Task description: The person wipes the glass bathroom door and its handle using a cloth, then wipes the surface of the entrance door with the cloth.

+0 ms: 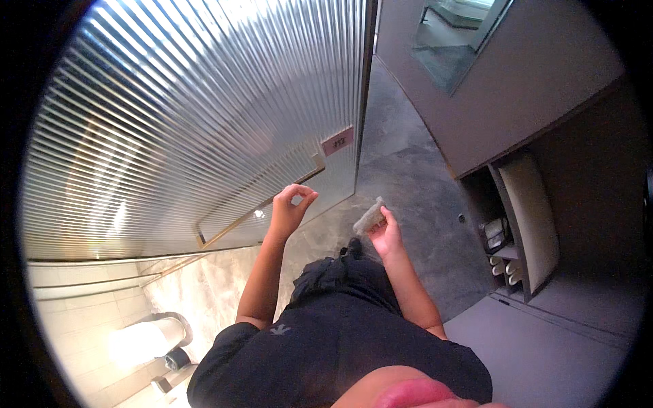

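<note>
My left hand [293, 206] is at the long metal handle [240, 223] of a ribbed glass door [204, 127], its fingers curled and thumb meeting the fingertips. Whether it touches the handle or hovers over it I cannot tell. In my right hand [386, 234] is a folded grey cloth or pad [369, 216], gripped between thumb and fingers above the floor. A pink sign [337, 141] with writing is on the door, just above the handle's upper end.
Grey floor [418, 204] runs ahead between the door and a dark panel [490, 76]. Shelves with a beige cushion-like panel [530, 219] and rolled white items [512, 273] stand at right. A bright white cylindrical fixture [148, 340] is at lower left.
</note>
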`<state>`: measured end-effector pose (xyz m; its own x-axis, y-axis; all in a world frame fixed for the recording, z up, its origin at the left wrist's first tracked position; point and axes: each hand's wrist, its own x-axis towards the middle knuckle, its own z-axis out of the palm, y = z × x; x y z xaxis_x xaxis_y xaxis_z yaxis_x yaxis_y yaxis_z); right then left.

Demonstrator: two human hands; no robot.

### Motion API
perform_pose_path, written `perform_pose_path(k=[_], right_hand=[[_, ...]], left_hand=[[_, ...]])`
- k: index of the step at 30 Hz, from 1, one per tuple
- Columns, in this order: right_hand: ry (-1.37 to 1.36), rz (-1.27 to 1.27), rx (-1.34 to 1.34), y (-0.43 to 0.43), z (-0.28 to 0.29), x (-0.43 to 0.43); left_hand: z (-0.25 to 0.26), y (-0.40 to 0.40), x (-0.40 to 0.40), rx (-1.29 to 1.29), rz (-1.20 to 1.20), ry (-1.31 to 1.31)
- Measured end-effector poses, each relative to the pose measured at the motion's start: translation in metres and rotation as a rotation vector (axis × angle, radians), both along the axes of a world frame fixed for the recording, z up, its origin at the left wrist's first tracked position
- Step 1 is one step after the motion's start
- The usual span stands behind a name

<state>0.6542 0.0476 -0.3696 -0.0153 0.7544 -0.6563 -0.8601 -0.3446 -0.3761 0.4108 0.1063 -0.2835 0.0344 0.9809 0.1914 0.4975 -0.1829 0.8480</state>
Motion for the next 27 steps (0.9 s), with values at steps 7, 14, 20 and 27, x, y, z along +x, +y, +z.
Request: perform_pose_path(k=[7,14,20,27], right_hand=[[0.090,0.063,0.019,0.025,-0.002,0.013],[0.071,0.084,0.038,0.050,-0.010,0.015],[-0.052,0.003,0.229,0.083,0.011,0.019],[-0.481,-0.132,0.476,0.147,0.098,0.000]], left_hand=[[-0.006,-0.009,0.013,-0.161,0.021,-0.068],[-0.025,-0.027,0.007,-0.443,-0.145,0.061],[-0.011,-0.025,-0.018,-0.479,-0.351,0.250],[-0.002,0.014,-0.024,-0.314,-0.354,0.078]])
